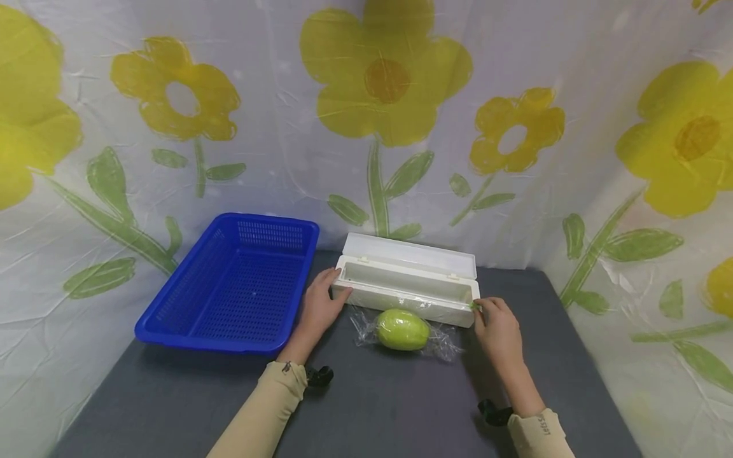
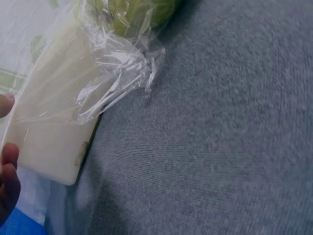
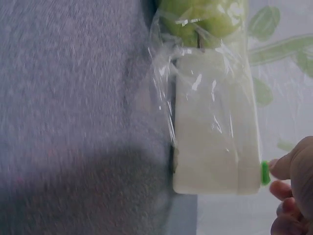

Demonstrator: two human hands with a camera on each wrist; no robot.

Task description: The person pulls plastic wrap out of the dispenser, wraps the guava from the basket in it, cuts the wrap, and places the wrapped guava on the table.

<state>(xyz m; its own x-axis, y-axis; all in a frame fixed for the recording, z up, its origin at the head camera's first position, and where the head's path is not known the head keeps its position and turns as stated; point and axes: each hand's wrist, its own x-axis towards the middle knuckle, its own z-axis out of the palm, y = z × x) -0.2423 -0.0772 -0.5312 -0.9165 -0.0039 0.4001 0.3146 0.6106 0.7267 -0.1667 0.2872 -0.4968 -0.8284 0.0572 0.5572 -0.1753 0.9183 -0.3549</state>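
A long white cling film dispenser (image 1: 401,299) lies with its lid (image 1: 409,254) folded back. My left hand (image 1: 323,302) grips its left end, thumb on the front edge and fingers round the corner; in the left wrist view only fingertips (image 2: 10,169) show. At the right end my right hand (image 1: 498,327) pinches a small green slider (image 3: 265,173) on the dispenser's edge. Against the dispenser's front sits an oval green fruit (image 1: 403,329), wrapped in clear film (image 1: 441,343) that bunches at both sides. In both wrist views the film stretches over the dispenser's front.
A blue plastic basket (image 1: 309,254) stands left of the dispenser, close beside my left forearm. The dark grey tabletop (image 1: 389,407) runs under everything. Behind it hangs a flowered sheet (image 1: 275,165), near the dispenser's raised lid.
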